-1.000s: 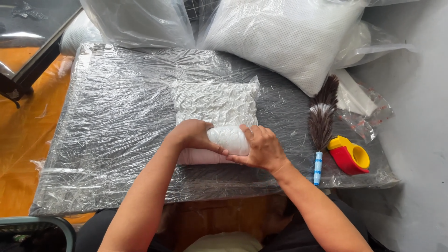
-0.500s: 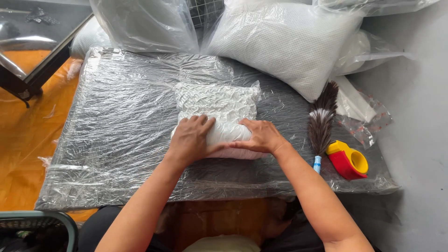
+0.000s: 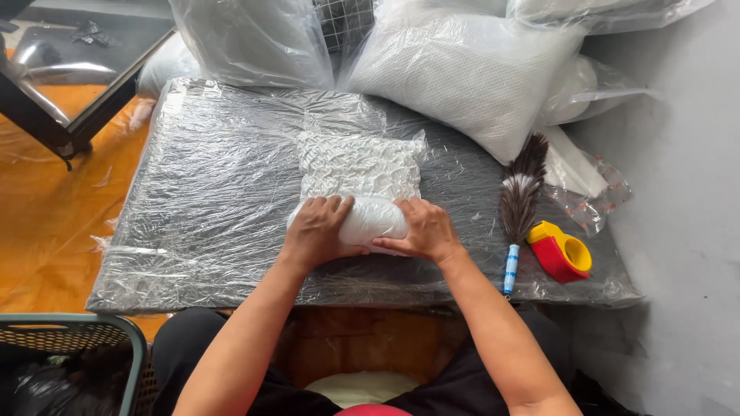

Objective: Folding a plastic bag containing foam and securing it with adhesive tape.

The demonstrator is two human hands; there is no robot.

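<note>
A small packing workshop, run by hand.

The low worktop (image 3: 193, 192) is wrapped in clear plastic film, and big plastic sacks (image 3: 462, 69) stuffed with white textile goods pile up along its far edge. A red-and-yellow tape dispenser (image 3: 563, 254) and a feather duster (image 3: 520, 192) lie at one side. Plastic sheeting covers the orange floor (image 3: 38, 231), a mesh basket (image 3: 69, 339) stands near the seated worker, and a bare grey wall (image 3: 678, 192) closes the space.

A grey plastered wall (image 3: 686, 154) stands at three o'clock. Glossy orange floor (image 3: 38, 223) spreads at nine o'clock, with a black-framed glass table (image 3: 69, 85) at eleven o'clock.
</note>
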